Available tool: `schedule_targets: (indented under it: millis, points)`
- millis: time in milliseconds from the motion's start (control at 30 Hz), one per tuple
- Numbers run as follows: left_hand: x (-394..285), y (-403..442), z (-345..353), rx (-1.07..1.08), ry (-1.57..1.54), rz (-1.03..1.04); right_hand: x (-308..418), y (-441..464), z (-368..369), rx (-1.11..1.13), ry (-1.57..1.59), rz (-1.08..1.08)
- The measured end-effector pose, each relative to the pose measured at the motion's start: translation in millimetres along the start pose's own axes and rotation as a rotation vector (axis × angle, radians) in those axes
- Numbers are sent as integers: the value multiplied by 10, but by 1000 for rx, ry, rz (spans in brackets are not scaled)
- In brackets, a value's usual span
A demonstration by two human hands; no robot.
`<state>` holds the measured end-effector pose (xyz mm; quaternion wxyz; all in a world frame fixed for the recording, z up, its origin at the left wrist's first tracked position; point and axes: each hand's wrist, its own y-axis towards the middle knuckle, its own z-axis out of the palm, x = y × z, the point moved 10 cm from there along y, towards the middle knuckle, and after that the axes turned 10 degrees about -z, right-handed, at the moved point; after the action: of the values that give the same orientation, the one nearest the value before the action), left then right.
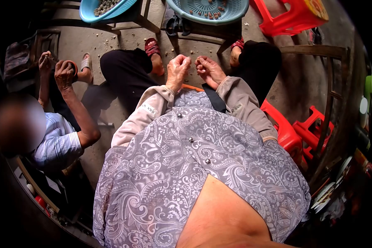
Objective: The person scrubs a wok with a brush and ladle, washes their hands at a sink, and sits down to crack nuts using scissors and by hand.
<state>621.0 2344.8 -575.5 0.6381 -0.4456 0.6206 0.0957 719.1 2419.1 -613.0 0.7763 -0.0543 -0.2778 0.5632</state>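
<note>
My left hand is closed, fingers curled in over my lap; whatever is inside them is hidden. Close beside it, my right hand pinches with thumb and forefinger, and anything in that pinch is too small to name. A narrow gap separates the two hands. Ahead of them, a light blue plastic basket holds a few small brown pieces and rests on a dark wooden stool. Small pale bits lie scattered on the floor around my feet.
A blue basin of round greyish nut-like pieces stands at the upper left. A person sits at the left, both hands raised. Red plastic stools are at the upper right and by my right side, near a wooden chair.
</note>
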Motion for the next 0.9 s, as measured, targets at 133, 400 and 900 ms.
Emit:
schedule_targets:
  millis: [133, 400, 900]
  points:
    - [-426, -164, 32, -64, 133, 364, 27, 1, -18, -9, -32, -24]
    - [-656, -269, 141, 5, 345, 425, 146, -16, -1, -7, -283, -141]
    - [-385, -123, 110, -31, 210, 237, 52, 11, -87, -9, -261, -109]
